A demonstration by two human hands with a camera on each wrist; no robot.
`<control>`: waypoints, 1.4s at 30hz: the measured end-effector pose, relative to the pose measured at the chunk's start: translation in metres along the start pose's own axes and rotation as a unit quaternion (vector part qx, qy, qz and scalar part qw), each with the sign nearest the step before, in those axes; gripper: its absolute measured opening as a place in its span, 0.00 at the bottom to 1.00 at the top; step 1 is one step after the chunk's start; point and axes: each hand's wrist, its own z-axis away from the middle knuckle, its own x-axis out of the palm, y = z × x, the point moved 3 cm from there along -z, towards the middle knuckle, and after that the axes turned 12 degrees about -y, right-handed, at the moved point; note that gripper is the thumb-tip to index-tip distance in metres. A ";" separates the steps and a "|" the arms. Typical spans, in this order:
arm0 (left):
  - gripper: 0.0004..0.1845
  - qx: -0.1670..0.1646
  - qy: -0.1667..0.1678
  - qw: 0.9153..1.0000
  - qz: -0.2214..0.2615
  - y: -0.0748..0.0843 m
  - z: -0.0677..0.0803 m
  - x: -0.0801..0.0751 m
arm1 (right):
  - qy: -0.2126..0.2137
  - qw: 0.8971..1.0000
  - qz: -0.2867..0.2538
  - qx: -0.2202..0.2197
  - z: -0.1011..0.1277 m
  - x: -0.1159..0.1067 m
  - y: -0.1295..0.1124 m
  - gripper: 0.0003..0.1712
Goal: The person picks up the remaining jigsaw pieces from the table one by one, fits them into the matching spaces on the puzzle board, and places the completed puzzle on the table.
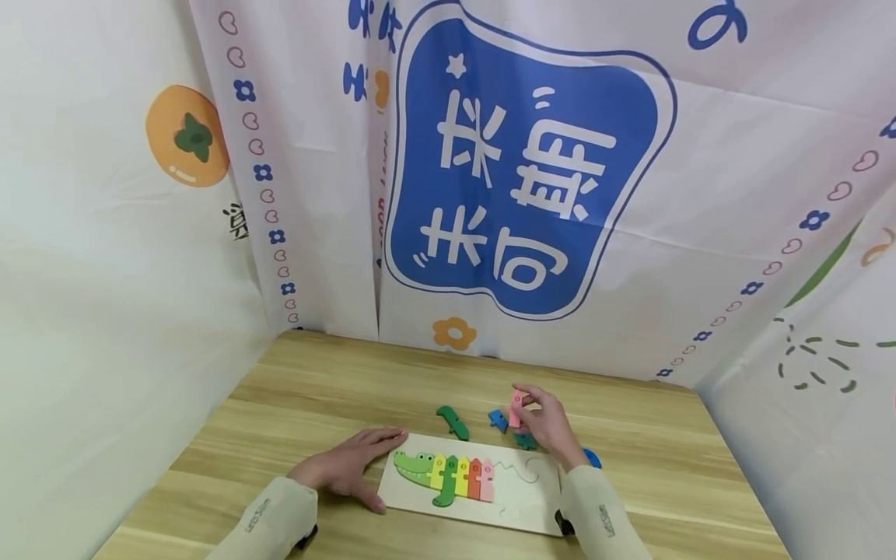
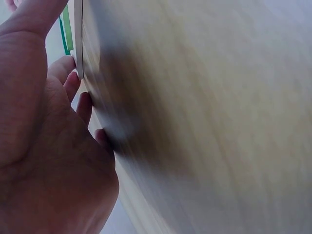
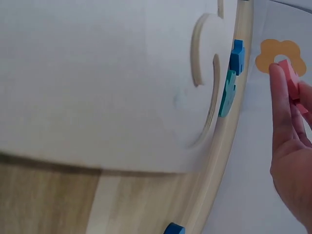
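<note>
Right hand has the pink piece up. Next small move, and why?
Probably lower the pink piece in the right hand to the puzzle board, beside the last fitted pink segment: the empty slots begin there, and the left hand rests flat at the board's edge.

The head view looks forward and down from above the tabletop [image 1: 315, 381], with the puzzle board [image 1: 518, 498] low at 6 o'clock. The left wrist view sits very close, palm filling 8 o'clock, facing the board's edge. The right wrist view, also close, shares that board [image 3: 97, 73] and the blue piece [image 3: 237, 54].
</note>
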 end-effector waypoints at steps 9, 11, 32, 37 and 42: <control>0.62 0.008 0.001 1.000 -0.007 -0.001 0.000 0.000 | -0.021 1.000 -0.015 -0.008 0.008 -0.003 0.000 0.31; 0.62 0.009 0.001 1.000 -0.007 -0.001 0.000 0.000 | -0.019 1.000 -0.011 -0.010 0.010 -0.003 0.001 0.32; 0.62 0.005 0.002 1.000 0.004 -0.001 0.000 0.001 | -0.038 0.999 -0.031 -0.017 0.026 -0.004 0.001 0.29; 0.62 0.002 0.002 1.000 0.004 -0.002 0.000 0.001 | -0.064 0.997 -0.034 -0.009 0.037 -0.003 0.002 0.30; 0.62 0.001 0.001 1.000 0.007 -0.002 0.000 0.001 | -0.090 0.995 -0.041 -0.003 0.048 0.001 0.001 0.31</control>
